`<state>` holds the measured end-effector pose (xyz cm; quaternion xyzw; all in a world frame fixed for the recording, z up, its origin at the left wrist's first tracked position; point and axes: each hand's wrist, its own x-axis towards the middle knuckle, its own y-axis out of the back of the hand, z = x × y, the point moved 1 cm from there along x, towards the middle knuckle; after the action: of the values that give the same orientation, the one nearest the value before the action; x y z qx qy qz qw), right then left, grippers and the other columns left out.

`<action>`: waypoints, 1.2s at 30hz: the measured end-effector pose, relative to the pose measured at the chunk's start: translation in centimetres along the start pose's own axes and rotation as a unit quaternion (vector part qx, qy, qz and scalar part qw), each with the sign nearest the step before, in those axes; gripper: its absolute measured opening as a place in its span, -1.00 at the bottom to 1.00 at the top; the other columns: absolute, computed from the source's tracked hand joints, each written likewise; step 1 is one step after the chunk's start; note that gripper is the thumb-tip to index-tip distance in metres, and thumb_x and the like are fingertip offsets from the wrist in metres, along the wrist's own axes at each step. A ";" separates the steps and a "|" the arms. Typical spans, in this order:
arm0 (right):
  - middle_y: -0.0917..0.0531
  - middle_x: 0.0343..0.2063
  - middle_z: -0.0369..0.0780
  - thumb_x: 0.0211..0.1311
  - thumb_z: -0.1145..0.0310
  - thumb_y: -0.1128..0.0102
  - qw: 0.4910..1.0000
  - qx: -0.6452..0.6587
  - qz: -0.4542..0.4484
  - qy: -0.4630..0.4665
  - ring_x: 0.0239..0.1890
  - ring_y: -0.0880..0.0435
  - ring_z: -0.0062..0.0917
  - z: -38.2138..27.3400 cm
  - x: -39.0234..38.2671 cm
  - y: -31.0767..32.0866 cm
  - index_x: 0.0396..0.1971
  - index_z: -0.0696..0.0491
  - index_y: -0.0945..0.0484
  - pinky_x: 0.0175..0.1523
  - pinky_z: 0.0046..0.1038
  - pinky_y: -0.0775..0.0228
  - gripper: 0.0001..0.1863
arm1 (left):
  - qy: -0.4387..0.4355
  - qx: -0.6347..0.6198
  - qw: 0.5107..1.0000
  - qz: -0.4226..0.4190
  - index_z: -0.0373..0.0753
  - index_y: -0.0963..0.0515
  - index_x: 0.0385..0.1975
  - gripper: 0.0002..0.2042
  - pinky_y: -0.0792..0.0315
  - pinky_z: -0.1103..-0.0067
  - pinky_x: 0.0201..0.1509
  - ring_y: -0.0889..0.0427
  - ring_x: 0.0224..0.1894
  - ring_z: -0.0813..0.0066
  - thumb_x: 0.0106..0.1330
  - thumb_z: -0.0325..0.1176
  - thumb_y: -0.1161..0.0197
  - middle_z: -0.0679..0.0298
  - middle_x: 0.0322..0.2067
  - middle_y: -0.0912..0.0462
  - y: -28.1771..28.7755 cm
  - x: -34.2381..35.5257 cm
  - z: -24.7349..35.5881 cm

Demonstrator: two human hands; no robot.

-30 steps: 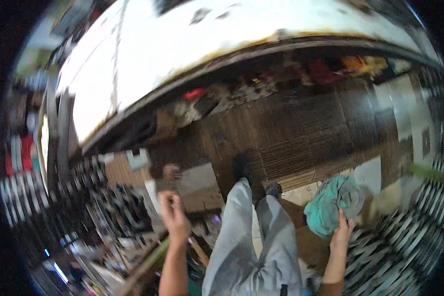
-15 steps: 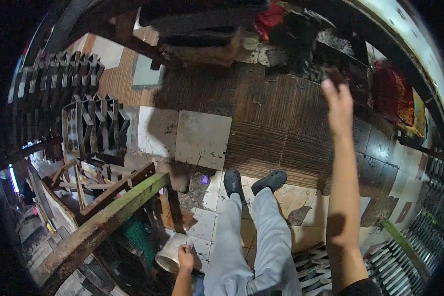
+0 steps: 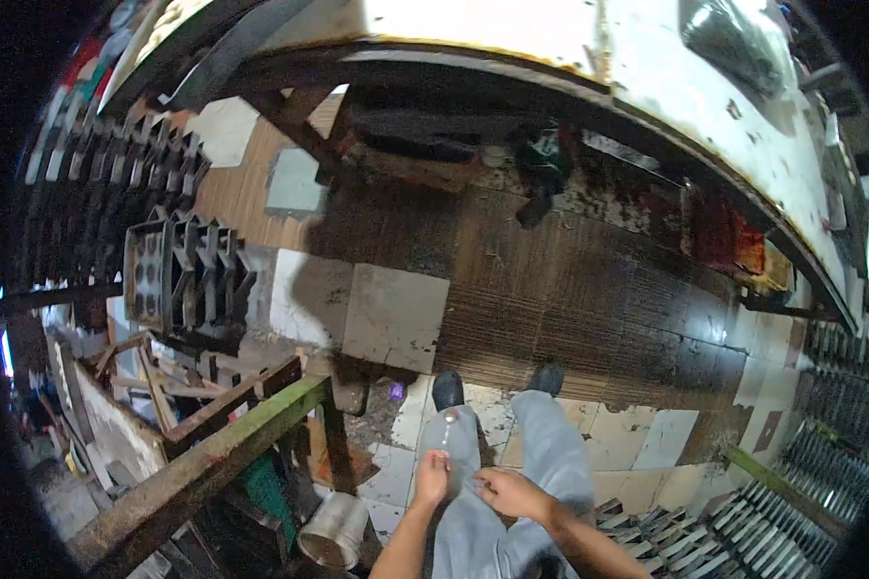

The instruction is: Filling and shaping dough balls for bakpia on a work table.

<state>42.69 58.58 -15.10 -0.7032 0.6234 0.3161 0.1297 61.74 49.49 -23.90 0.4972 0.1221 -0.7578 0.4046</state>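
Note:
In front of my legs my left hand (image 3: 434, 479) is closed around the handle of a small spoon (image 3: 449, 421), its rounded shiny end pointing away from me. Close by on the right, my right hand (image 3: 514, 493) has its fingers drawn together towards the left hand. Something small and pale seems to be at its fingertips, too small to name. A dirty white bucket (image 3: 336, 530) stands to the lower left, apart from both hands.
A mossy wooden beam (image 3: 203, 458) crosses on the left, beside stacked metal moulds (image 3: 188, 270). A white-topped table (image 3: 512, 48) spans the far side. Metal racks (image 3: 695, 540) stand at the lower right. The tiled floor (image 3: 396, 314) is stained.
My right arm has come back from its far reach to the left hand. The left hand has moved up and right, away from the bucket. My view has shifted, showing more of the table.

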 end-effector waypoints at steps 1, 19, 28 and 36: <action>-0.72 -0.14 0.03 0.38 0.26 -0.20 0.996 0.062 0.010 -0.065 -0.11 -0.72 -0.12 0.9 -0.5 0.8 0.10 0.16 -0.58 0.05 -0.22 -0.55 -0.61 | -0.001 0.004 1.000 -0.004 -0.24 -0.53 -0.20 -0.80 -0.43 0.52 -0.27 -0.47 -0.43 0.55 0.59 -0.27 -0.04 0.32 -0.46 -0.53 -1.6 0.6 -0.6; -0.64 0.14 -0.02 0.29 0.00 -0.37 0.810 0.364 0.229 -0.399 0.21 -0.57 -0.13 31.7 -37.3 5.0 0.20 0.06 -0.59 0.31 -0.09 -0.37 -0.41 | -0.569 0.099 0.794 0.189 -0.37 -0.45 0.08 -0.76 -0.43 0.38 0.13 -0.58 -0.04 0.12 0.57 -0.40 0.02 0.03 -0.09 -0.59 -26.1 -8.7 51.1; -0.74 -0.26 -0.10 0.43 0.24 -0.18 0.557 0.586 0.442 -0.389 -0.42 -0.75 -0.42 33.1 -43.2 21.3 -0.05 0.11 -0.62 -0.39 -0.41 -0.56 -0.73 | -0.503 0.343 0.723 0.325 -0.41 -0.30 0.32 -0.42 -0.11 0.02 0.43 -0.26 0.38 -0.18 0.40 -0.20 -0.22 -0.17 0.29 -0.38 -35.8 -13.3 61.7; -0.73 -0.29 -0.16 0.48 0.33 -0.15 0.686 0.443 0.545 -0.188 -0.37 -0.71 -0.55 29.9 -43.0 48.1 0.05 0.16 -0.60 -0.27 -0.39 -0.57 -0.72 | -0.582 0.284 0.740 -0.180 -0.27 -0.53 0.05 -0.61 -0.36 0.21 0.25 -0.51 0.13 -0.07 0.18 -0.48 -0.31 -0.04 0.03 -0.57 -52.6 -22.8 51.3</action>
<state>-12.87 100.93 -1.79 -0.0256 0.9268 0.1438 0.3459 -6.42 64.36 8.51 0.0196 -0.2713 -0.9578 0.0925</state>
